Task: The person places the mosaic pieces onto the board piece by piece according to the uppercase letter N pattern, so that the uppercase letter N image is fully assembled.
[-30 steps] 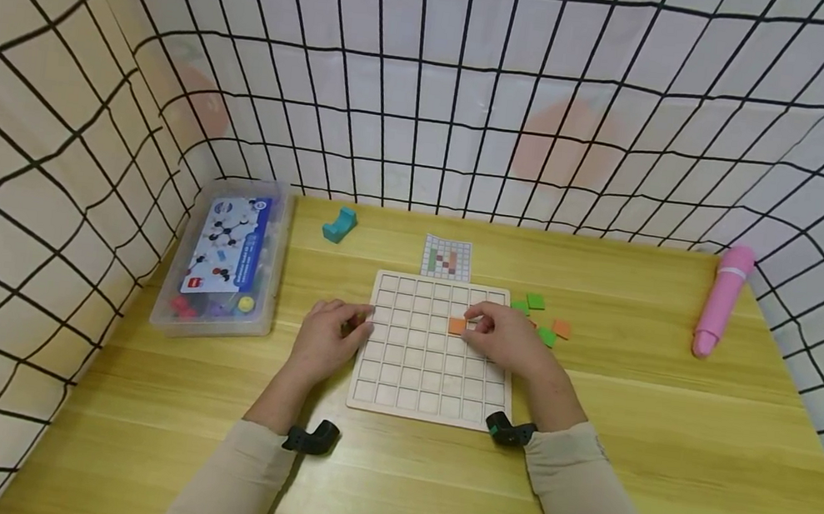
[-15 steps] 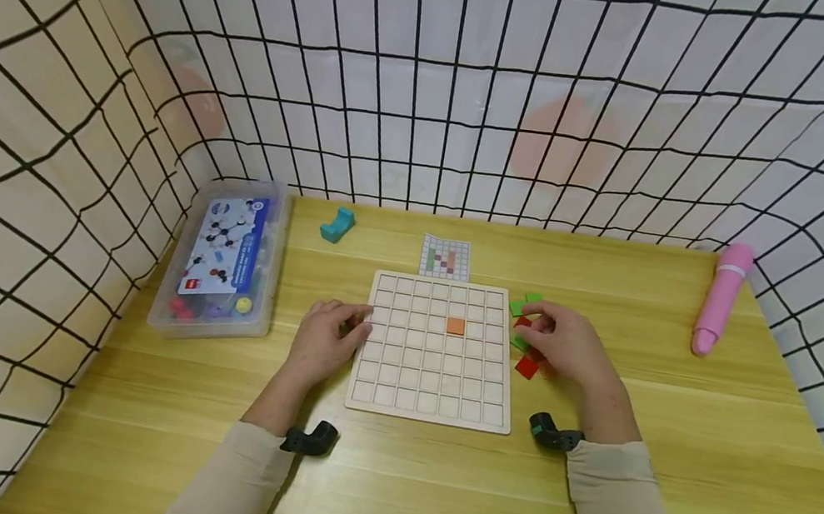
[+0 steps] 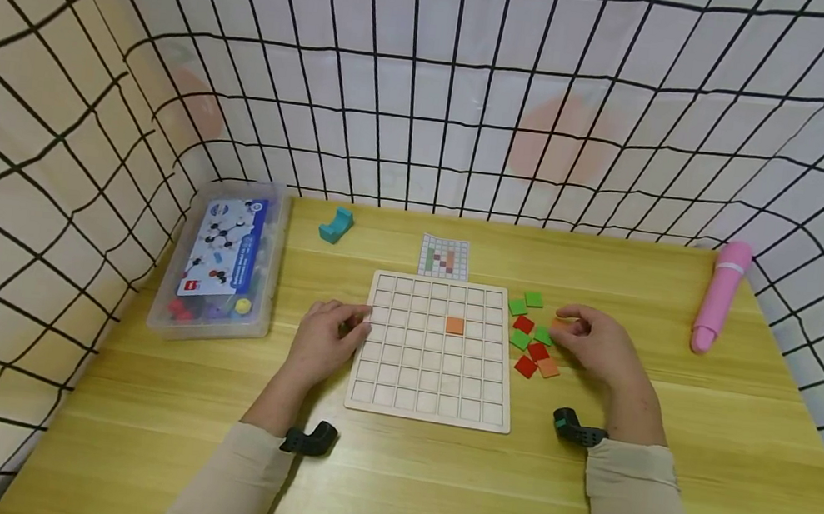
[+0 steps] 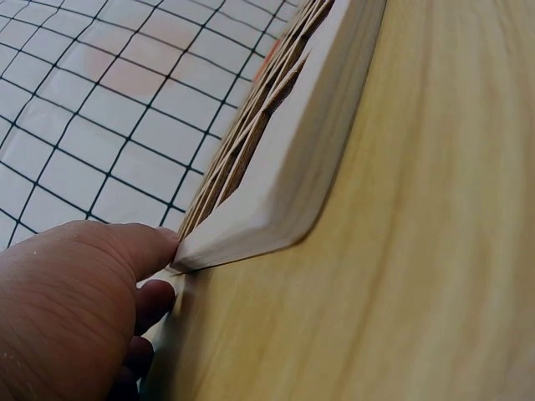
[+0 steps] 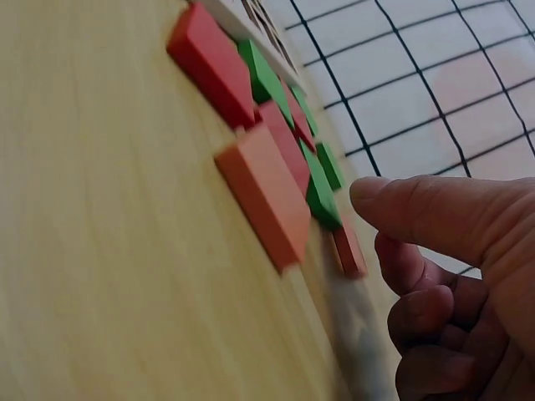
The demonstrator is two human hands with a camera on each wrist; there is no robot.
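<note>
A pale wooden grid board (image 3: 427,407) lies in the middle of the table, with one orange tile (image 3: 454,325) in a cell right of its centre. My left hand (image 3: 324,340) rests at the board's left edge, thumb and forefinger touching it. In the left wrist view, the thumb (image 4: 150,249) meets the board's corner. My right hand (image 3: 602,348) is over the right side of the loose tiles, fingertips right at another orange tile (image 3: 560,325). In the right wrist view, that tile shows just beyond the thumb and bent fingers. Green tiles (image 3: 533,300) and red tiles (image 3: 525,367) lie nearby.
A small printed grid card (image 3: 444,258) with coloured squares lies behind the board. A clear plastic case (image 3: 219,262) stands at left, beside a teal block (image 3: 337,225). A pink cylinder (image 3: 722,298) lies at far right. Black wire mesh (image 3: 457,119) encloses the table.
My right hand has let go of the orange tile on the board and moved right, past the green and red tiles, to another orange one. The left hand stays at the board's edge.
</note>
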